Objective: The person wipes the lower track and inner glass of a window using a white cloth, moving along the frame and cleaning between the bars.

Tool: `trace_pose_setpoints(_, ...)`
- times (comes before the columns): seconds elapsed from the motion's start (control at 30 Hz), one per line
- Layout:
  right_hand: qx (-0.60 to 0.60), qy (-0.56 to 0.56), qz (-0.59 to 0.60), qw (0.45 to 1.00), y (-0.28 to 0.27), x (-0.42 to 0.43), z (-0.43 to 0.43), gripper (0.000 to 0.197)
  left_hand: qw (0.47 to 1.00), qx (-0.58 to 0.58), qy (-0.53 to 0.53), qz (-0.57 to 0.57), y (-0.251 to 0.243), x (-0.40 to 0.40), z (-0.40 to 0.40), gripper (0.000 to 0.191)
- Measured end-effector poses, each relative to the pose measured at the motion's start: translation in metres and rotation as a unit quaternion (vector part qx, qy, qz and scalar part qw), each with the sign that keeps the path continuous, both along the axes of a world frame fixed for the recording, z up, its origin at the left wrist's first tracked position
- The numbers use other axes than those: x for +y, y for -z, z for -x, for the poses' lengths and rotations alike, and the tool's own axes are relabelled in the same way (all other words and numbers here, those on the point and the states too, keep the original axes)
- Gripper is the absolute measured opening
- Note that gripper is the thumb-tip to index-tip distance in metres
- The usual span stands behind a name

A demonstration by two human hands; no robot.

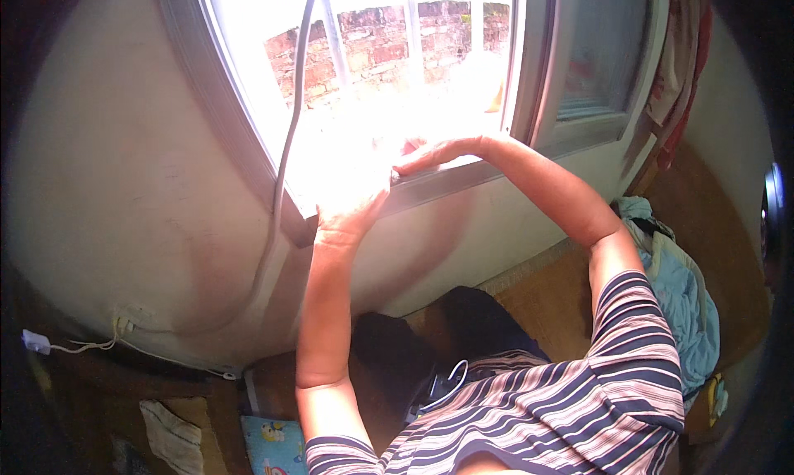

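Note:
Both of my hands are raised to a window with a metal frame. My left hand is at the lower left of the opening, its fingers washed out by glare. My right hand reaches in from the right over the sill, bent at the wrist, fingertips close to my left hand. Something small and pale may lie between the hands, but the bright light hides it. Whether either hand grips anything cannot be made out. Pale vertical bars cross the opening.
Outside stands a brick wall. A grey cable hangs down the window's left side. At right are a sliding pane, hanging cloths and a light-blue garment. A white plug-like piece on a wire is at lower left.

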State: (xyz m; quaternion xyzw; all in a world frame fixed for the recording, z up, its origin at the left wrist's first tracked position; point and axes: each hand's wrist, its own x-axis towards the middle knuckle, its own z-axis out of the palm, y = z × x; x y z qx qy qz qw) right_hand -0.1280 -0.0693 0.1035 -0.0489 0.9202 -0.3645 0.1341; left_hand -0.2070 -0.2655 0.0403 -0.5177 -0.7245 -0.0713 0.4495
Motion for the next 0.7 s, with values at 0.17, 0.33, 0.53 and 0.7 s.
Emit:
trace_pose_setpoints(0.17,0.103,-0.08,0.011,0.991,0.009,0.008,0.046,0.066,0.999,-0.029,-0.007,-0.014,-0.005,0.003,0.02,0.028)
trace_pose_setpoints(0.33,0.392,0.16,0.006,0.906,-0.09,-0.001,0.056,0.037,0.944,-0.211,-0.037,-0.25,-0.004,0.014,0.014,0.051)
trace_pose_setpoints(0.53,0.582,0.154,-0.144,0.785,-0.114,-0.006,0.144,0.039,0.985,-0.166,-0.019,0.044,0.014,0.012,0.039,0.032)
trace_pose_setpoints(0.7,0.46,0.096,-0.187,0.863,-0.04,-0.014,0.103,0.03,0.971,-0.235,-0.016,0.038,-0.001,0.012,0.037,0.034)
